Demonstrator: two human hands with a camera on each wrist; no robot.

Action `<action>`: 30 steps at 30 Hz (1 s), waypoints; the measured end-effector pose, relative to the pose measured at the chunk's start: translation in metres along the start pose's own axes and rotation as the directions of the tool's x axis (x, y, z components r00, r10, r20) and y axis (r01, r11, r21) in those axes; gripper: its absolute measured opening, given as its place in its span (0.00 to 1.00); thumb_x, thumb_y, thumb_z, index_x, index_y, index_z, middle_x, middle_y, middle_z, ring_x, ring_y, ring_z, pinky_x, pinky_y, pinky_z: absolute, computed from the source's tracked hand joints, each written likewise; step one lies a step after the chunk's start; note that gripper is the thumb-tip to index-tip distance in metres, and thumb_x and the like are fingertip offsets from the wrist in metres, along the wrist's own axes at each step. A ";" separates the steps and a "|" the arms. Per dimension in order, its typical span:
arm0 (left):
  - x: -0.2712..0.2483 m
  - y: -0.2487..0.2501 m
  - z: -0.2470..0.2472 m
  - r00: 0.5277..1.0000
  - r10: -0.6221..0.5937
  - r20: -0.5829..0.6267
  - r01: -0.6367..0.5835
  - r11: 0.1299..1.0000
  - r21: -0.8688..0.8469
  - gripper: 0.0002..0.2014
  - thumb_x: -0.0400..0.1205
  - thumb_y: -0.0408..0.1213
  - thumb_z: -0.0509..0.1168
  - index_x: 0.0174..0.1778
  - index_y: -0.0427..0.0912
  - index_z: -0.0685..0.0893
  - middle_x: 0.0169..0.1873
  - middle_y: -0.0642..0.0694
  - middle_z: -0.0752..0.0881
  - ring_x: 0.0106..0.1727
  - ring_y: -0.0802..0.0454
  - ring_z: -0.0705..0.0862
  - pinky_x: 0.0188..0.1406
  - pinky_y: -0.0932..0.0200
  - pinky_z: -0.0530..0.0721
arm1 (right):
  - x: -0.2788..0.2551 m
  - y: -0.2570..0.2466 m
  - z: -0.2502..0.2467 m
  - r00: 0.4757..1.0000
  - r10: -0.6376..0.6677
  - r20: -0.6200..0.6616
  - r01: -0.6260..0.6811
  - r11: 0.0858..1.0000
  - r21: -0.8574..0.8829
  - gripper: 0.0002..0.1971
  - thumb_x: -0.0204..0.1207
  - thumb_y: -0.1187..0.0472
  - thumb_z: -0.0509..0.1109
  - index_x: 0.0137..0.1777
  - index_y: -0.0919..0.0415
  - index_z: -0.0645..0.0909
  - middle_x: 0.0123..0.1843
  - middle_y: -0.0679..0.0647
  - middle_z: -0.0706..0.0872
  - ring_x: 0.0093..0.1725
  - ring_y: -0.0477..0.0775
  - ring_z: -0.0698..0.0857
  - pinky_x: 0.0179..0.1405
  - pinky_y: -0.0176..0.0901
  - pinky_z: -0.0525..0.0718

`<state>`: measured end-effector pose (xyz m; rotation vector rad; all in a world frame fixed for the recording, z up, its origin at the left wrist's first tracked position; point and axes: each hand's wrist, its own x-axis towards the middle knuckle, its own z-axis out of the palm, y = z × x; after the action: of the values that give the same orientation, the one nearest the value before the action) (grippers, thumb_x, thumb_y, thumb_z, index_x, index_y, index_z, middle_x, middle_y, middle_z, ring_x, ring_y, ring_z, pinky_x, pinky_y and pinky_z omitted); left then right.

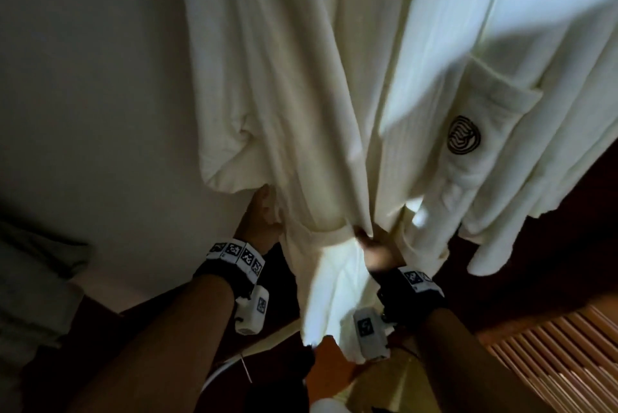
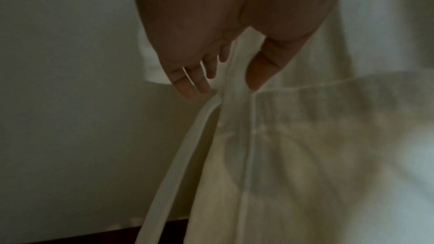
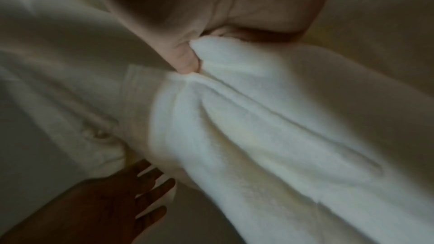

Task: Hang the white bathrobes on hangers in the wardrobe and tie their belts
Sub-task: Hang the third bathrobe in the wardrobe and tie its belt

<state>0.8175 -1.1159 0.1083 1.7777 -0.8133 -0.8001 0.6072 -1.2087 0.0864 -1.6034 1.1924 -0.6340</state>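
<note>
2 white bathrobes hang side by side against a pale wall (image 1: 83,78); the near bathrobe (image 1: 284,84) falls straight down in front of the person, and the second bathrobe (image 1: 548,54) hangs just beside it on the right, its pocket (image 1: 485,131) marked with a round black emblem (image 1: 464,135). A belt (image 1: 321,234) crosses the near bathrobe at the waist; the left hand (image 1: 262,222) is at its left edge, fingers straight and spread, with the cloth and a narrow white strip (image 2: 187,155) running down between thumb and fingers; whether it truly grips I cannot tell. The right hand (image 1: 376,250) is closed on a bunch of the front fabric just below the belt, thumb (image 3: 185,60) pressed into the folds. Both wrists wear black bands with square markers; a slatted wooden surface (image 1: 551,362) lies low on the right.
</note>
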 end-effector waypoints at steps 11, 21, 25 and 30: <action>0.004 -0.039 0.020 0.988 0.063 0.142 -0.109 0.933 0.342 0.39 0.75 0.31 0.72 0.80 0.51 0.63 0.57 0.42 0.81 0.55 0.50 0.82 0.53 0.60 0.79 | -0.024 0.007 -0.015 0.980 0.064 0.188 -0.034 0.986 -0.162 0.18 0.74 0.47 0.58 0.40 0.61 0.79 0.40 0.62 0.84 0.43 0.58 0.82 0.50 0.54 0.78; 0.025 -0.021 0.021 0.960 -0.033 0.278 -0.129 0.828 0.546 0.48 0.64 0.63 0.57 0.81 0.45 0.62 0.75 0.40 0.74 0.75 0.40 0.73 0.73 0.50 0.70 | -0.035 0.015 -0.037 0.974 0.123 0.193 -0.068 0.961 -0.267 0.24 0.77 0.38 0.61 0.33 0.57 0.80 0.32 0.52 0.83 0.37 0.52 0.81 0.38 0.43 0.75; 0.003 -0.027 0.025 0.944 -0.208 0.257 0.045 0.852 0.522 0.28 0.90 0.41 0.50 0.82 0.30 0.52 0.83 0.33 0.56 0.83 0.43 0.59 0.76 0.59 0.52 | -0.033 0.022 -0.041 0.993 0.007 0.114 0.016 0.980 -0.199 0.29 0.64 0.36 0.56 0.45 0.61 0.83 0.41 0.60 0.85 0.45 0.57 0.83 0.43 0.45 0.77; -0.021 -0.053 -0.002 0.919 -0.232 0.320 0.153 0.955 0.253 0.27 0.79 0.46 0.70 0.71 0.38 0.77 0.70 0.37 0.79 0.72 0.41 0.77 0.73 0.52 0.73 | -0.024 0.028 -0.018 0.998 -0.058 0.020 0.061 0.966 -0.253 0.18 0.83 0.50 0.59 0.61 0.60 0.81 0.53 0.55 0.85 0.61 0.61 0.83 0.53 0.42 0.74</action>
<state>0.8163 -1.0819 0.0627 1.9678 -0.9987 -1.2192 0.5719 -1.1943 0.0707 -1.8601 1.2595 -0.5239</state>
